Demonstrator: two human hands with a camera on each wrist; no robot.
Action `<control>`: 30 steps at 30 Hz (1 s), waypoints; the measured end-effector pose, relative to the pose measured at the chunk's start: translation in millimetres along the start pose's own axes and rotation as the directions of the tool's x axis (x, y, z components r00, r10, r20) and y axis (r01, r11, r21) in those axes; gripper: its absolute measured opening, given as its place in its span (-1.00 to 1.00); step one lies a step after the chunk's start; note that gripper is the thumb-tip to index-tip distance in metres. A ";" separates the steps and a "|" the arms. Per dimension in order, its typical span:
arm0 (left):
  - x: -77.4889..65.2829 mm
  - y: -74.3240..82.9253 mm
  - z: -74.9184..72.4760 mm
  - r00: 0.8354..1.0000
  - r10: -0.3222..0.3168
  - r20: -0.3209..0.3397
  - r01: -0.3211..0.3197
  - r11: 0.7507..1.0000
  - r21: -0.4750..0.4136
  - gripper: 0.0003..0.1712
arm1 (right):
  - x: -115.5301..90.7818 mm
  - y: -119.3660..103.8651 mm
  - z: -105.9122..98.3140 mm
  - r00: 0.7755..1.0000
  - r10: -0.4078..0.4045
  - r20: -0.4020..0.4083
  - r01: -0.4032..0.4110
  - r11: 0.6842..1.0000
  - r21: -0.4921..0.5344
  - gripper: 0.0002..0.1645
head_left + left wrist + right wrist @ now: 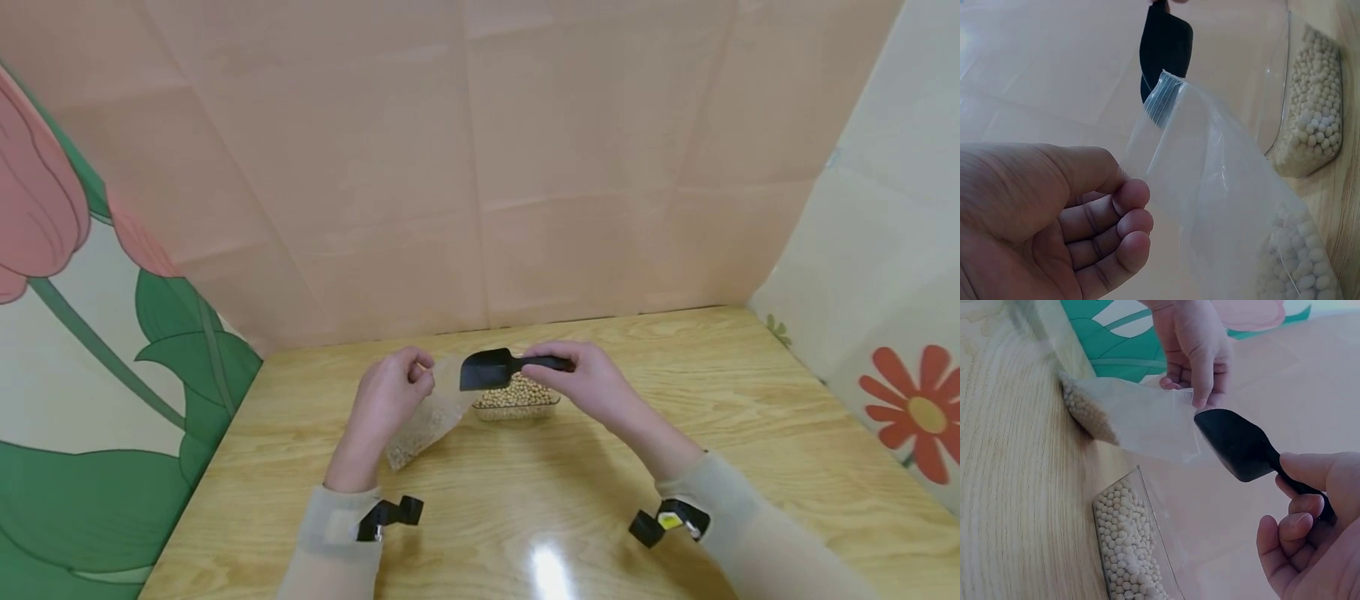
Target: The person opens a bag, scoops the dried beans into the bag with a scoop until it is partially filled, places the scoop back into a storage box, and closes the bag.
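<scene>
A clear zip bag (1210, 169) hangs from my left hand (386, 392), whose thumb and index finger pinch it near its zip edge. Pale round beans (1300, 256) lie in the bag's bottom, which reaches down to the table. My right hand (588, 379) grips a black scoop (486, 371) by its handle. The scoop's blade is at the bag's mouth in the right wrist view, with no beans visible on it; whether it touches the bag I cannot tell. Below the scoop stands a clear plastic container (517, 412) holding many similar beans (1125, 544).
The wooden table (480, 517) spreads around the container and toward me. A pinkish sheet (480, 167) rises behind its far edge. Flower-patterned panels flank it, with a green-leaf print (82, 517) at left and a red flower (926, 412) at right.
</scene>
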State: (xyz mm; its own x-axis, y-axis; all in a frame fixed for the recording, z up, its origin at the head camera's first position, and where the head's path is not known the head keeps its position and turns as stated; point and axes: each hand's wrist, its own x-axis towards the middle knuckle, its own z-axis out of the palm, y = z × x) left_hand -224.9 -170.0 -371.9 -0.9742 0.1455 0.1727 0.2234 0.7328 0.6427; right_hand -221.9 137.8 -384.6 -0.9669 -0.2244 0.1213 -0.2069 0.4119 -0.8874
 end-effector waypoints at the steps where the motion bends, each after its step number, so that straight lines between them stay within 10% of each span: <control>1: -0.2 -0.1 0.1 1.000 0.002 0.000 -0.002 1.000 0.001 -0.80 | -0.6 1.3 -0.6 1.000 0.004 -0.003 -0.004 1.000 0.007 -0.60; 30: 1.2 -3.8 1.7 1.000 0.015 -0.015 -0.015 1.000 -0.003 -0.78 | -0.5 25.9 -20.1 0.991 0.105 -0.079 -0.098 0.992 0.082 -0.48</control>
State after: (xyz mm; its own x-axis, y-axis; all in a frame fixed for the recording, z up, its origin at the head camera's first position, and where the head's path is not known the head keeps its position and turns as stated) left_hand -227.0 -171.5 -375.4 -0.9702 0.1464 0.1933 0.2379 0.7289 0.6419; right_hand -229.8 166.4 -398.7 -0.9921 -0.1092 0.0623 -0.0978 0.3583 -0.9285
